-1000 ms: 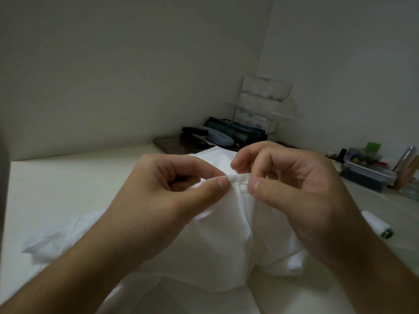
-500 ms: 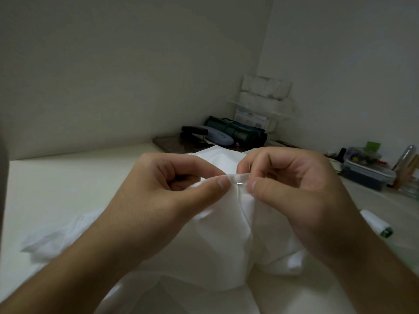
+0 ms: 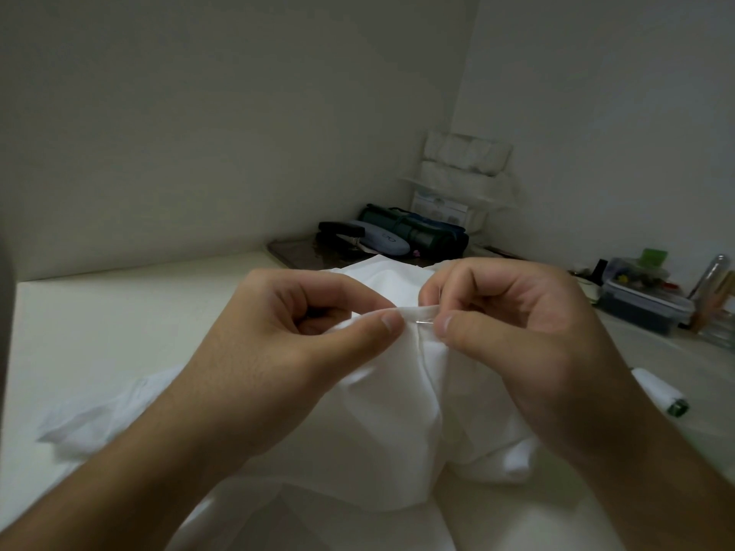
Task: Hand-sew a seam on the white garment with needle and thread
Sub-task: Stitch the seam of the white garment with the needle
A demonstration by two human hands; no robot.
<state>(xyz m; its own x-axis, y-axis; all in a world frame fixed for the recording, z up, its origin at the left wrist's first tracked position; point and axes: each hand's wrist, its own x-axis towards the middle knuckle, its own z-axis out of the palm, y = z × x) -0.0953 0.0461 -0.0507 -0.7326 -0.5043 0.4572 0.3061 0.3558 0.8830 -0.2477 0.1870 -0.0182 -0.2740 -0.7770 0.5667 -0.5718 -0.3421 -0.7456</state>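
White cotton held taut mid-stitch, above the worktop (image 3: 119,312).

At left, the folded edge of the white garment (image 3: 389,411) is pinched between thumb and forefinger of the left hand (image 3: 302,344). At centre, the needle (image 3: 424,321) shows as a short glint in the fold. At right, it is pinched by the right hand (image 3: 513,332). Judgement: fabric should be kept tensioned, the needle driven parallel to the edge, stitches kept short.
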